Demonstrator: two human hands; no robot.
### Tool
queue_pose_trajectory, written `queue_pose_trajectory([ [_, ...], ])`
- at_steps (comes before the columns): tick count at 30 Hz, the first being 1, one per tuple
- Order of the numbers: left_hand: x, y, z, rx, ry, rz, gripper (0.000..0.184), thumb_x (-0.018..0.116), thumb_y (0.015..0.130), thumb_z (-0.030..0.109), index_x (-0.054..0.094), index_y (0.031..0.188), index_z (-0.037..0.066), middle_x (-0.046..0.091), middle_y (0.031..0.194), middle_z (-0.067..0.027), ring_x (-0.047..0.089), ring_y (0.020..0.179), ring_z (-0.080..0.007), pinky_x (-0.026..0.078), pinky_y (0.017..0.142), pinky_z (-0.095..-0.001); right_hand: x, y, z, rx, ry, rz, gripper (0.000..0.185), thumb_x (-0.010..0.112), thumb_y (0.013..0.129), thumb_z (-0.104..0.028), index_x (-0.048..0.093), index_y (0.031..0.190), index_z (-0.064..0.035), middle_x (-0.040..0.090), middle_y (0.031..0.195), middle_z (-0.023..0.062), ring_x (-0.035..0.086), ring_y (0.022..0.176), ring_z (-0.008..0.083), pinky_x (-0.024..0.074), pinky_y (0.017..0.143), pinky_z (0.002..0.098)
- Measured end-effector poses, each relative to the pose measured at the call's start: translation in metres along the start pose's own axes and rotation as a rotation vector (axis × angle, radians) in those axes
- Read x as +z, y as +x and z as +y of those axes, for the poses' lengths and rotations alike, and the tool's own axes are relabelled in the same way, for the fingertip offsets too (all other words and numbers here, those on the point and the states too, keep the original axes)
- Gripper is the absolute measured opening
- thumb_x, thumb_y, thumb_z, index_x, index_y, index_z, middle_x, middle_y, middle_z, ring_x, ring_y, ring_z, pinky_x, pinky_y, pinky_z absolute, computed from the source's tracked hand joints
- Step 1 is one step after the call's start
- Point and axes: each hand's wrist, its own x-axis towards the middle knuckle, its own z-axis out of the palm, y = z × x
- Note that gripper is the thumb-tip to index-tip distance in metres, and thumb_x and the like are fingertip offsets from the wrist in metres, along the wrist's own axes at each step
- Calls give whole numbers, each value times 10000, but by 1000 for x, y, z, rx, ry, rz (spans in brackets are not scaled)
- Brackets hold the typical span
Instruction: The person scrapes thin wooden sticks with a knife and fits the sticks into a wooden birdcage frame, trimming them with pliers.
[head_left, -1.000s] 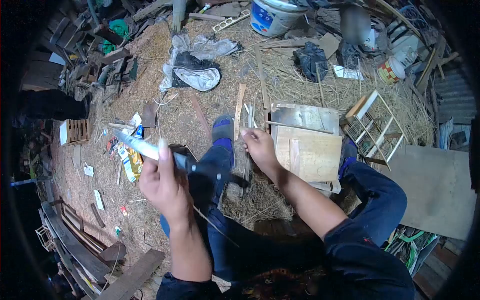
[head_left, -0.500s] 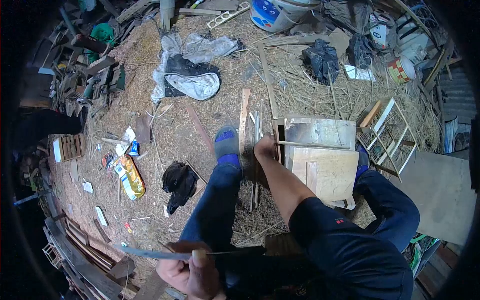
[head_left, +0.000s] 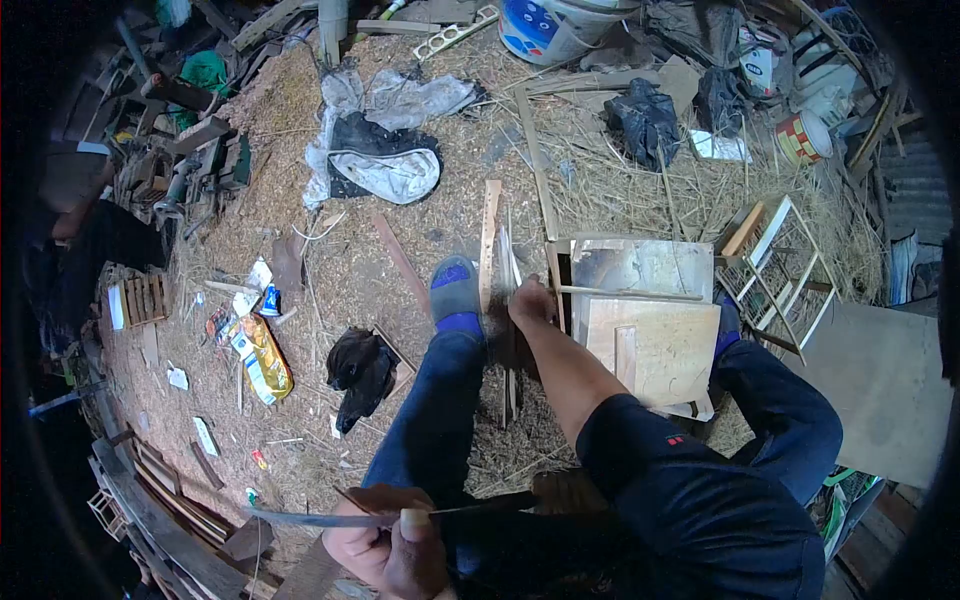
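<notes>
My left hand (head_left: 390,545), at the bottom, is closed with the thumb on top of a long thin greyish strip (head_left: 320,520); I cannot tell whether it is metal or wood. Ahead, my right hand (head_left: 530,302) reaches down at a bundle of thin wooden strips (head_left: 507,250) and appears closed on them, its fingertips partly hidden. A slatted piece of wood (head_left: 489,240) lies left of the bundle, near my foot (head_left: 455,290). Right of my right hand are pale wooden boards (head_left: 655,345), with a thin stick (head_left: 630,292) across them.
A wooden frame (head_left: 785,275) leans beside the boards. A black plastic bag (head_left: 360,370) and a yellow packet (head_left: 263,360) lie left on the chip-covered ground. A white bucket (head_left: 550,30) stands at the back. Another person's leg (head_left: 125,240) shows at far left.
My right hand has shifted slightly, and the strips beside it have spread apart at their far ends. My left hand and its strip have moved a little to the right.
</notes>
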Motion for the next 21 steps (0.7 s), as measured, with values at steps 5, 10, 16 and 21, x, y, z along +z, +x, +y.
queue_pose_trajectory([
  [5,10,3,18,12,18,-48,373,817,911,304,605,759,37,569,639,15,485,573,-48,346,551,-216,-26,-19,-15,19,170,-91,424,652,900,-198,614,1257,28,702,1219,272,694,1152,432,557,1004,507],
  [10,19,0,16,-42,-120,-118,278,752,960,216,583,814,51,520,620,26,441,515,-45,295,490,-216,-50,-52,-28,27,493,-39,402,671,872,-267,686,1161,12,723,1172,265,708,1074,461,554,953,514],
  [16,45,-1,29,-10,-252,-234,240,668,1036,142,559,828,92,460,633,83,354,483,-13,242,453,-223,-103,-99,-21,-119,683,127,270,697,867,-278,728,961,-27,753,1029,218,713,1039,413,543,897,491],
  [21,63,-3,25,-6,-283,-298,311,696,1030,217,534,777,138,471,614,79,350,465,-13,221,429,-224,-146,-114,28,-312,1016,122,357,668,963,-342,620,1159,-48,720,1042,165,697,976,344,520,860,450],
])
